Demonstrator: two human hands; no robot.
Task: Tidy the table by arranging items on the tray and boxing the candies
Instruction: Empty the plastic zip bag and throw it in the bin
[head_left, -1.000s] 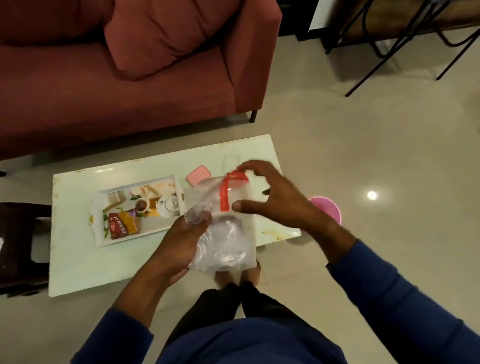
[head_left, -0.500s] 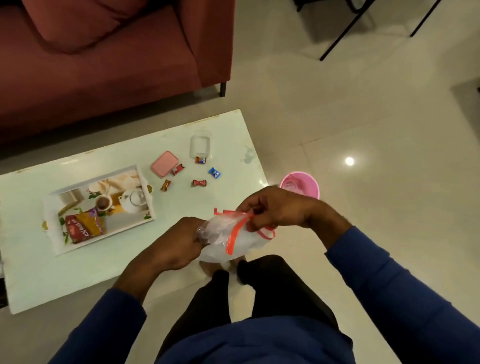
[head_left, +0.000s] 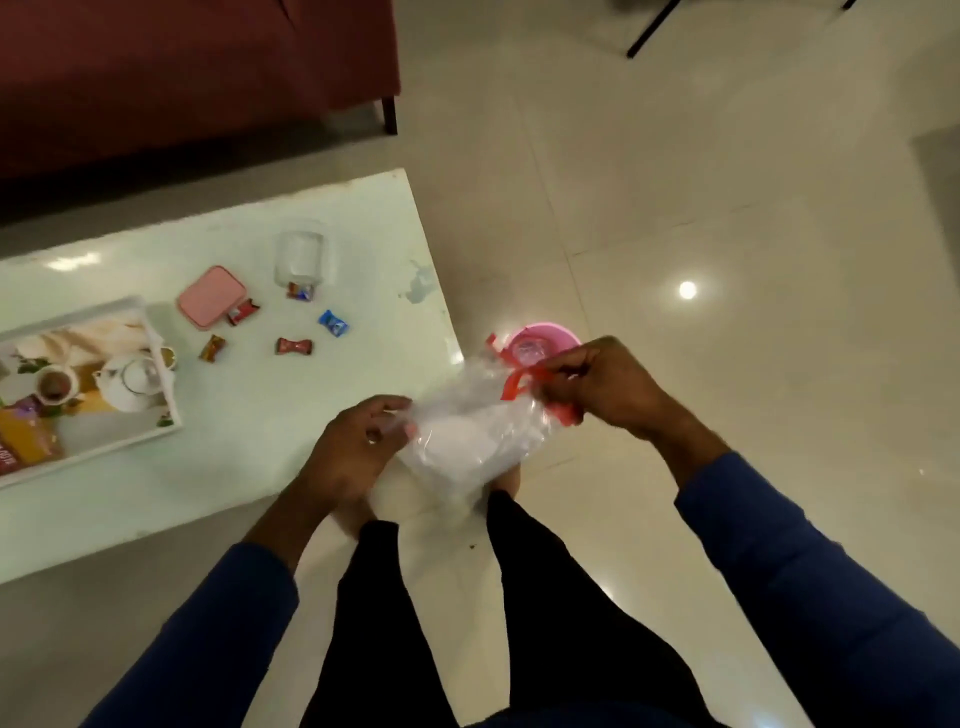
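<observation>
Both hands hold a crumpled clear plastic bag (head_left: 467, 431) with a red zip strip, past the table's right front corner. My left hand (head_left: 358, 447) grips its left side; my right hand (head_left: 602, 384) pinches the red strip end. On the pale table (head_left: 234, 467) lie several wrapped candies (head_left: 294, 346), a pink lid (head_left: 210, 296) and a clear open box (head_left: 300, 258) with one candy at its mouth. The white tray (head_left: 166, 410) at the left carries a teapot (head_left: 130, 382), a cup (head_left: 54, 384) and a packet (head_left: 21, 441).
A pink bin (head_left: 543, 340) stands on the floor just right of the table, partly behind my right hand. A dark red sofa (head_left: 182, 78) runs along the far side. Black chair legs (head_left: 654, 26) show at the top right. Pale tiled floor spreads to the right.
The bag has gone from held up and spread open to crumpled and lowered, shifting right toward the pink bin. The camera view swung right and down.
</observation>
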